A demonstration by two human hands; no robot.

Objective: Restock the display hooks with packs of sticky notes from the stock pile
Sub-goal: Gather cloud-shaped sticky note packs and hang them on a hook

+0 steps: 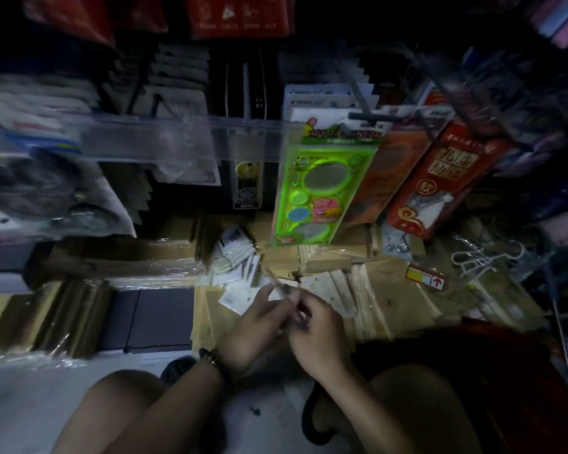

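Knees (118,417) bent, left hand (253,322) and right hand (315,329) together pinch a thin pack (284,290); square it before reaching the one-o'clock display hook (369,115).

Both forearms reach forward above the bare knees. The left hand (253,326) and right hand (315,332) meet, fingers curled, seemingly pinching a thin pack (277,285) together.

A neon-green stencil pack (312,188) is showing pink and blue shapes; a red box (440,178) is carrying pale lettering; the sticky-note packs (236,257) are looking white.
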